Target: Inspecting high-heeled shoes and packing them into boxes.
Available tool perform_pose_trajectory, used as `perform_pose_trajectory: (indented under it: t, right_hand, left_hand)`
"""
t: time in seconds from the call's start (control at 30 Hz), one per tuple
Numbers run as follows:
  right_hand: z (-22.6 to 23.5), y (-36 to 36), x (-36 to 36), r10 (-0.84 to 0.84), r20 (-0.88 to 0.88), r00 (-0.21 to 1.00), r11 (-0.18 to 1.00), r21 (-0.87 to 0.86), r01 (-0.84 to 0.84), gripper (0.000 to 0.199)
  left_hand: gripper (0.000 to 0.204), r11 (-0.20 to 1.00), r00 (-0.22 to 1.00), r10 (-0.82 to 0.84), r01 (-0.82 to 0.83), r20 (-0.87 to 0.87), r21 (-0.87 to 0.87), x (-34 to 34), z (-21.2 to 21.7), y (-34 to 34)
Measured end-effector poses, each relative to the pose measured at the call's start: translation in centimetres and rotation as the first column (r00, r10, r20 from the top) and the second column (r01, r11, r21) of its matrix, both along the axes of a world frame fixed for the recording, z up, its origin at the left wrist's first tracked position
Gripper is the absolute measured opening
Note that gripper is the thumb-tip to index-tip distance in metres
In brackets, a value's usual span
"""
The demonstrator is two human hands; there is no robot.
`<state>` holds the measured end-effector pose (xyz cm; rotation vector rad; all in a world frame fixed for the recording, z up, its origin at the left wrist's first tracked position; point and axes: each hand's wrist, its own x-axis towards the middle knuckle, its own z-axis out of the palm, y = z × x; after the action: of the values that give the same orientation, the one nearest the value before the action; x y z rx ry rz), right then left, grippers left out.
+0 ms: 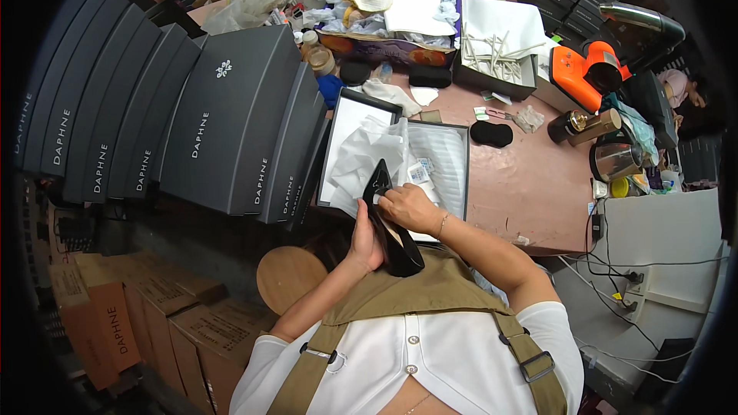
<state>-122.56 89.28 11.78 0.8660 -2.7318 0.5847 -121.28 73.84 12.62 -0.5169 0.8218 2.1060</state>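
A black shoe [401, 252] is held upright in front of my apron. My left hand [367, 237] is wrapped round its side, with the thumb pointing up. My right hand [411, 207] is closed with its fingertips at the shoe's opening; a bit of white shows by them, but what they pinch is hidden. Just beyond both hands lies an open shoe box [467, 161], with crumpled white tissue paper [367, 152] on its left side and a white foam sheet [440, 146] on its right. Small white packets [420, 171] rest among the wrapping.
Dark grey shoe boxes [223, 123] stand in a row at left. Brown cartons [165, 300] are below them. Across the pink table [530, 184] are a box of white sticks [496, 81], an orange device [580, 73], a black pad [491, 134] and a metal jug [615, 160]. Cables hang at right.
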Motion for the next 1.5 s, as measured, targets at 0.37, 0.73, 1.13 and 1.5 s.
perform_pose_trajectory:
  t: [0.37,0.73,1.13,1.5]
  right_hand:
    - [3.2,1.1,4.3,0.065,0.665,0.744,0.868,-0.406,0.287,0.054]
    - [-1.5,-3.5,-2.2,-0.006,0.671,0.741,0.836,-0.403,0.372,0.039]
    - [1.1,-2.6,-0.7,0.21,0.623,0.753,0.878,-0.46,0.135,0.048]
    - [5.7,4.5,3.3,0.153,0.775,0.613,0.682,-0.532,0.502,0.048]
  left_hand:
    - [0.072,0.996,0.997,0.078,-0.077,0.029,-0.035,-0.6,-2.0,-0.8]
    - [0.074,0.995,0.993,-0.056,0.046,-0.107,-0.089,-2.2,0.0,-0.1]
    - [0.034,0.868,0.939,-0.246,0.103,-0.24,-0.486,-8.2,-0.1,0.0]
    - [0.03,0.937,0.96,-0.278,0.273,0.007,-0.216,-11.8,-1.3,2.0]
